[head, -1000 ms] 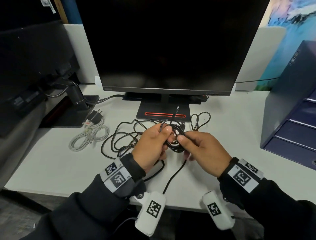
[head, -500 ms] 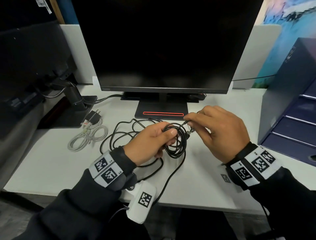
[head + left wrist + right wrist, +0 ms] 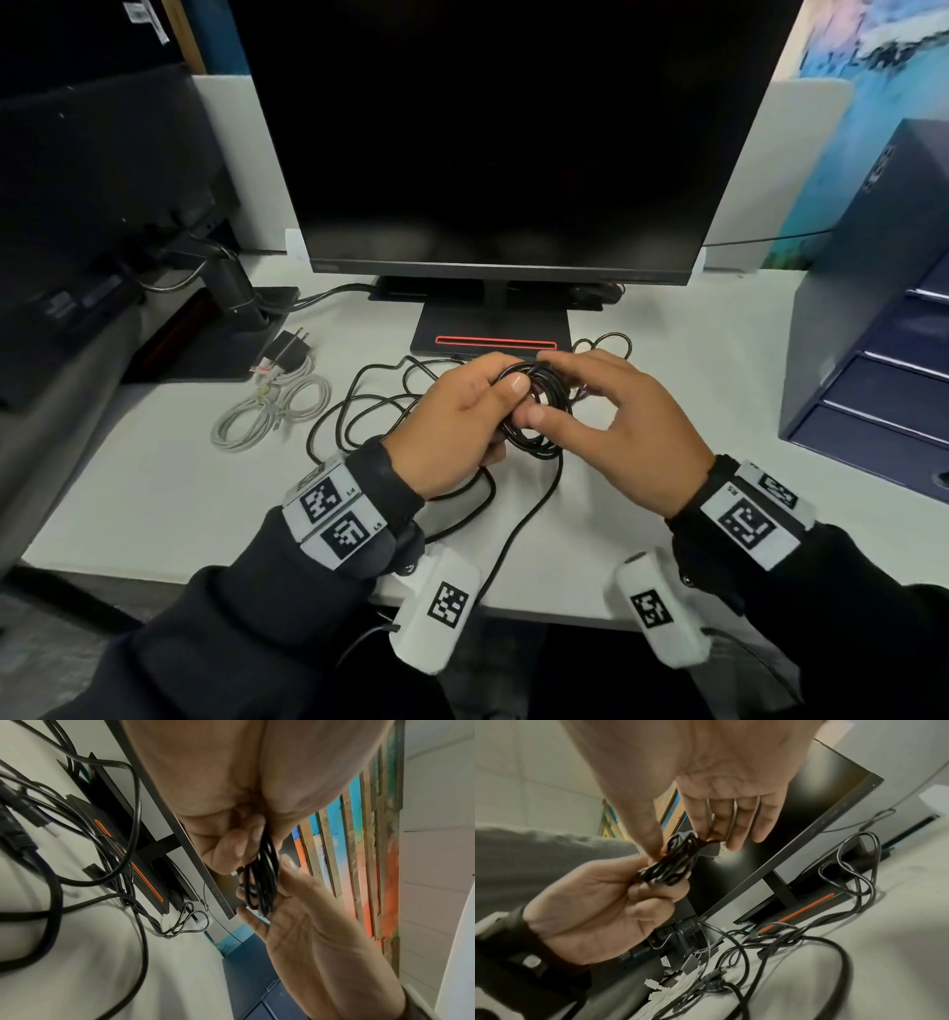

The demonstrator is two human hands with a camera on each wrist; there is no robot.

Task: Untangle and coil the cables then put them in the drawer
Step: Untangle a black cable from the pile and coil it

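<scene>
The monitor (image 3: 493, 139) stands at the back of the white bench (image 3: 154, 488), its base with the red strip (image 3: 494, 341) just behind my hands. At the right edge sits the dark blue drawer unit (image 3: 883, 318), drawer fronts facing me. Loose black cable (image 3: 359, 406) sprawls over the bench in front of the monitor base, and one strand runs from the bundle down toward the near edge. To the left lies a white cable (image 3: 272, 411), loosely looped, with a black plug (image 3: 290, 349) at its far end.

My left hand (image 3: 452, 426) holds the small black coil (image 3: 539, 411) above the bench, thumb on top and fingers curled beneath, a firm grip around the gathered loops. My right hand (image 3: 621, 426) meets it from the other side: thumb (image 3: 544, 413) pressed to the coil, fingers (image 3: 741, 825) fairly straight and reaching over it, with the cable's connector end (image 3: 712, 847) lying against them. I can't tell whether they pinch it.
</scene>
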